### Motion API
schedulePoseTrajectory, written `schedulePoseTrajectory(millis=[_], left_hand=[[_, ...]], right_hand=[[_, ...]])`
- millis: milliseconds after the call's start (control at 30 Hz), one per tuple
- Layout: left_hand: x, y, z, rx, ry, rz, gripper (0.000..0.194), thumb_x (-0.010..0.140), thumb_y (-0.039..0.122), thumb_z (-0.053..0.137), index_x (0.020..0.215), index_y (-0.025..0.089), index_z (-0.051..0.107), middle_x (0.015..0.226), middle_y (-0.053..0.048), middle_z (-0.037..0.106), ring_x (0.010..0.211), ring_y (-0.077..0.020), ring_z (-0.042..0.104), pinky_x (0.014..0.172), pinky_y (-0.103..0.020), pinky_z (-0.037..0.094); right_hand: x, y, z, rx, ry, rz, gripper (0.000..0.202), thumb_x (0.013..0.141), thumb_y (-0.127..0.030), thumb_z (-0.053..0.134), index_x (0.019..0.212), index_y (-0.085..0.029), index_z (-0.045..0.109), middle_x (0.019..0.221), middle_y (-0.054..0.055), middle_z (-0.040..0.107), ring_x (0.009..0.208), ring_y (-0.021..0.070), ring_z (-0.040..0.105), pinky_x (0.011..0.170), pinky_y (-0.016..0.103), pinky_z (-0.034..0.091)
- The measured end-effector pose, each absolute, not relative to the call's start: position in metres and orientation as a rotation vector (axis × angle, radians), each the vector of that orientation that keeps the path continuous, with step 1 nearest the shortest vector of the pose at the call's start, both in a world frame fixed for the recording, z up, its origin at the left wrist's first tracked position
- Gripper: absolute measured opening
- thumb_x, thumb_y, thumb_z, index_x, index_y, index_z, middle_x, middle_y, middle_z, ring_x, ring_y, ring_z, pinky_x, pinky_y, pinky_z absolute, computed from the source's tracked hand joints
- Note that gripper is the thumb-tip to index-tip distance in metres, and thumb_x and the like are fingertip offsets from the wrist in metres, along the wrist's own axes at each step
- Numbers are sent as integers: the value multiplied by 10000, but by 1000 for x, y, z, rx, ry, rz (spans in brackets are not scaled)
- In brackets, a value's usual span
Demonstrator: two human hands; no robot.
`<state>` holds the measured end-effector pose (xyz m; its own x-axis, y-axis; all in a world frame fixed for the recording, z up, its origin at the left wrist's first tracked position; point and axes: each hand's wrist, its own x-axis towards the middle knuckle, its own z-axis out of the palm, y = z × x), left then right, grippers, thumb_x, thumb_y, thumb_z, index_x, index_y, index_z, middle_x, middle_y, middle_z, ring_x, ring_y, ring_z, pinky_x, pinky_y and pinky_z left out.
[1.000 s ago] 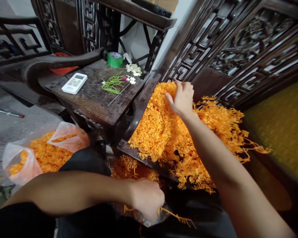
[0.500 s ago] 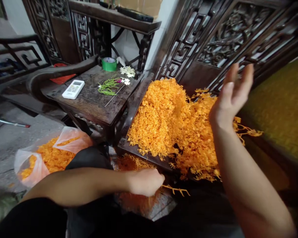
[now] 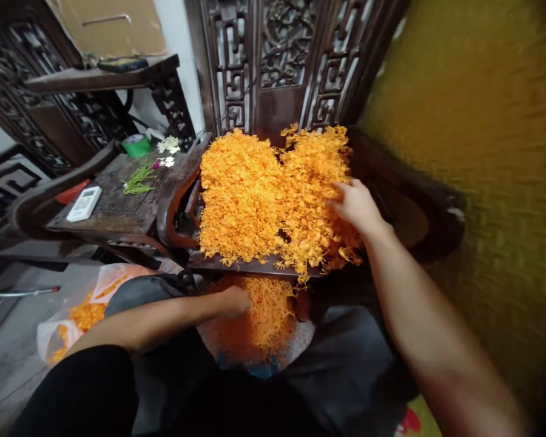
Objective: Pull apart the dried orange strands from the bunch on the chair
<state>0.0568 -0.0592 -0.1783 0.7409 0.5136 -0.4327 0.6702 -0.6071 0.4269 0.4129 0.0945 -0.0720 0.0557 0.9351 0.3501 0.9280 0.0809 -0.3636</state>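
Two heaps of orange flowers on thin stalks, a left heap (image 3: pixel 241 194) and a right heap (image 3: pixel 309 212), lie on the seat of a dark carved wooden chair (image 3: pixel 282 108). My right hand (image 3: pixel 357 203) touches the right heap's outer side, fingers apart. Low in front of the seat is my left hand (image 3: pixel 235 301), closed; whatever it holds is hidden. Just right of it, a mass of orange stalks (image 3: pixel 270 315) lies in a translucent bag (image 3: pixel 303 340) between my knees.
A side table (image 3: pixel 113 209) at left bears a white remote (image 3: pixel 84 204), green tape (image 3: pixel 136 145), green stems (image 3: pixel 139 180) and white blossoms (image 3: pixel 168 144). A plastic bag (image 3: pixel 57 334) with orange petals sits on the floor. A yellowish woven surface (image 3: pixel 491 152) stands at right.
My right hand has come down from the air onto the right heap. The orange stalk at my left hand no longer shows. The view has swung to the right.
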Motion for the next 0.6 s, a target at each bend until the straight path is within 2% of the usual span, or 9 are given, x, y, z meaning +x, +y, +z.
schedulePoseTrajectory(millis=[33,100,167,267,333,400,467,533,600], left_hand=[[65,-54,-168,2401,878,-362,116,636,66,705,602,147,629,590,-74,604,703,-232,642,706,-305,495],[86,-44,-144,2488,845,-294,65,790,143,637,779,156,699,791,-97,688,819,-231,655,791,-325,501],[112,-34,-120,2581,842,-125,242,917,163,490,1027,161,706,1042,-126,707,1014,-237,637,922,-357,490],[156,-17,-95,2684,842,558,333,967,158,409,1180,140,664,1196,-135,687,1151,-224,592,1044,-375,460],[188,-5,-87,2663,875,801,363,998,204,406,1285,129,615,1322,-145,649,1253,-228,560,1100,-391,442],[220,10,-85,2653,934,834,480,1020,321,439,1444,104,497,1496,-175,544,1404,-255,479,1188,-429,390],[250,28,-85,2638,1028,779,733,997,475,497,1574,65,308,1661,-223,336,1556,-308,299,1267,-483,297],[277,49,-84,2561,1168,754,917,968,563,519,1635,60,141,1728,-231,155,1616,-328,147,1298,-510,233],[297,69,-80,2515,1214,731,959,960,584,526,1653,79,97,1747,-201,85,1629,-320,90,1309,-505,209]], right_hand=[[417,92,-73,-1823,-1829,21,482,854,-296,664,1293,-99,690,1324,248,596,1202,386,604,1064,539,479],[424,87,-68,-1790,-1722,-35,497,879,-230,596,1357,-106,652,1334,224,592,1234,363,588,1107,506,457],[430,80,-56,-1733,-1635,-97,529,900,-203,544,1419,-121,609,1350,206,581,1269,353,570,1135,490,443],[436,73,-38,-1618,-1589,-114,593,904,-236,568,1490,-147,548,1373,185,567,1265,352,579,1132,492,462],[440,72,-32,-1546,-1581,-44,703,870,-264,638,1547,-161,479,1419,176,542,1245,351,599,1090,497,507],[444,73,-30,-1426,-1550,19,758,842,-279,675,1563,-190,459,1446,156,531,1257,344,602,1024,484,560],[448,72,-28,-1270,-1504,39,703,854,-289,661,1536,-231,499,1440,124,544,1290,328,590,972,456,598],[450,66,-23,-1151,-1439,34,629,891,-314,641,1509,-280,529,1439,98,550,1303,312,590,954,443,617],[449,55,-13,-1114,-1421,82,609,932,-366,628,1526,-346,494,1485,76,525,1316,304,586,976,449,618]])
